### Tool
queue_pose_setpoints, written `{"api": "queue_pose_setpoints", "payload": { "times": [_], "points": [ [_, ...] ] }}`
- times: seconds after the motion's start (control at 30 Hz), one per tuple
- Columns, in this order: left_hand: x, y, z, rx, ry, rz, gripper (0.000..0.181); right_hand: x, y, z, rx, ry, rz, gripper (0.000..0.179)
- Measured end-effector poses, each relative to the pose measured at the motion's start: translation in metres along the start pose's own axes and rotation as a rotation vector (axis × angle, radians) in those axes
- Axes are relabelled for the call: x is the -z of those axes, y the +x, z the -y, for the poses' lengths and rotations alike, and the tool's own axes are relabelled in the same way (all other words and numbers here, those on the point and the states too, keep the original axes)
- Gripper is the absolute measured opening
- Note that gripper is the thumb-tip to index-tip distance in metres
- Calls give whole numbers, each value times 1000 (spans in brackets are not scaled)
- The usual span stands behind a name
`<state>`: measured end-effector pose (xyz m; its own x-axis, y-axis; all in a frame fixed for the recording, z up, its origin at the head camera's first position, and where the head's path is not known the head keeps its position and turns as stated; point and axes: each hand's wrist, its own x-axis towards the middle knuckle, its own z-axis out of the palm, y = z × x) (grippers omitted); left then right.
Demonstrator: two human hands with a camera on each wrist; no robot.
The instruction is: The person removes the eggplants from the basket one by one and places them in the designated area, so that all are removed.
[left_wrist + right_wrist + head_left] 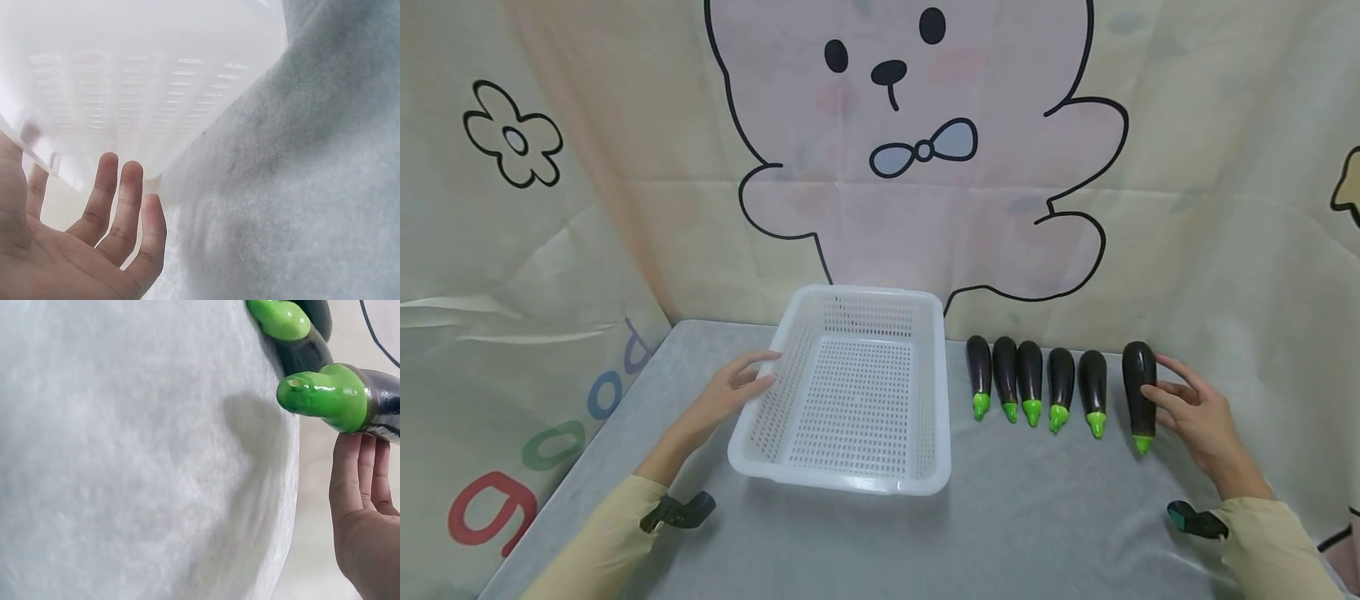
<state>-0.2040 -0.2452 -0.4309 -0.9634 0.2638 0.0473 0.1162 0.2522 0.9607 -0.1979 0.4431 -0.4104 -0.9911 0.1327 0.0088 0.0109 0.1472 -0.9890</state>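
A white plastic basket point(857, 482) with slotted walls and floor stands left of centre in the head view. My left hand point(733, 390) grips its left rim; in the left wrist view the other fingers point(128, 200) extend beside the slotted wall. At the right, my right hand point(1198, 417) holds a dark purple eggplant point(1138, 383) with a green stem end between thumb and fingers. In the right wrist view that eggplant point(331, 397) appears raised above the cloth, stem end toward the camera. Several similar eggplants point(1061, 383) lie in a row between basket and hand.
A grey cloth point(1037, 525) covers the table. Behind and at the sides hangs a pale curtain point(1232, 275) printed with a cartoon bear, a flower and coloured letters. Dark wrist devices point(677, 510) sit at both sleeve cuffs.
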Motion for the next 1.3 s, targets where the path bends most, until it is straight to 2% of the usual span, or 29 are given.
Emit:
{"api": "queue_pose_setpoints", "payload": {
  "times": [0.53,0.87,1.3],
  "points": [
    [1,1,-1,-3,-21,16,47,9,10,-8,-16,5,-33,64],
    [0,1,-1,1,-6,8,48,12,20,-14,-26,-70,-47,63],
    [-3,1,-2,-7,12,-6,48,20,31,-24,-30,-184,9,59]
  ]
}}
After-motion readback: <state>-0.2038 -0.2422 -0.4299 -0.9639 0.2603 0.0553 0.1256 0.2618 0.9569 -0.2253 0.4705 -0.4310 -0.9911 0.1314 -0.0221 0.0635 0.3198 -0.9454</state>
